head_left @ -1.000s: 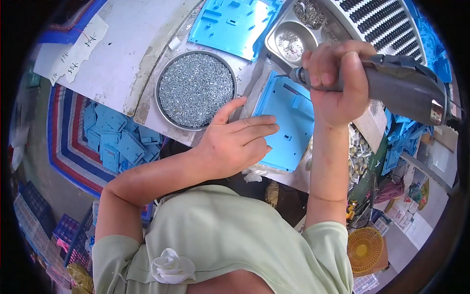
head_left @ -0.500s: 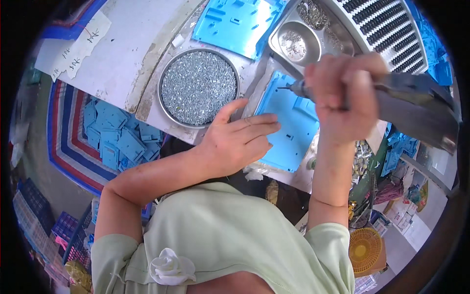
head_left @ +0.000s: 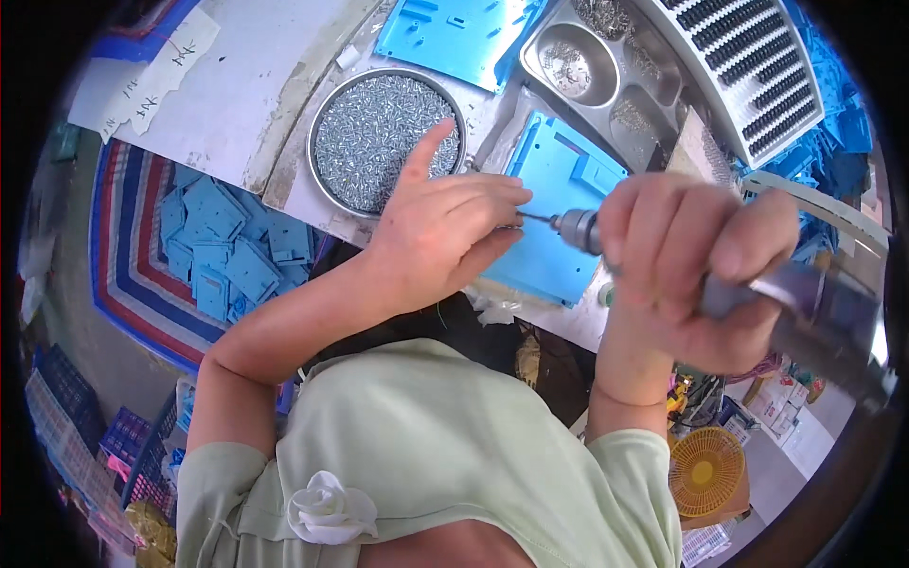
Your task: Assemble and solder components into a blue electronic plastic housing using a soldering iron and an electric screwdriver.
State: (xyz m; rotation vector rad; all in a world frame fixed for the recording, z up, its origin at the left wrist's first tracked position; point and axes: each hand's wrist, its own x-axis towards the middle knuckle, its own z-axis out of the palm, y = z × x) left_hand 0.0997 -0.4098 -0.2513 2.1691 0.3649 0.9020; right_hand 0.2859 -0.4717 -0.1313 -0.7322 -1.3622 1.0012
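Observation:
My right hand (head_left: 696, 270) is wrapped round a dark power screwdriver (head_left: 579, 231), its thin bit pointing left. My left hand (head_left: 450, 222) has its thumb and fingertips drawn together at the bit's tip, with one finger raised over the bowl. Whatever sits between those fingertips is too small to make out. Beneath both lies a light-blue plastic panel (head_left: 561, 180) with raised ribs and slots, partly covered by my left fingers. A round metal bowl (head_left: 314, 156) full of small silvery screws stands just beyond my left hand.
Another blue panel (head_left: 459, 43) lies at the back. Beside it is a steel compartment tray (head_left: 606, 102) with small metal parts. A white rack (head_left: 810, 114) holds rows of black pieces. At left, a striped bag (head_left: 114, 256) contains blue plastic pieces (head_left: 222, 237).
The screwdriver has come down and right, its bit now meeting my left fingertips. My left hand has drawn its fingers together and shifted slightly up. The whole view has shifted a little.

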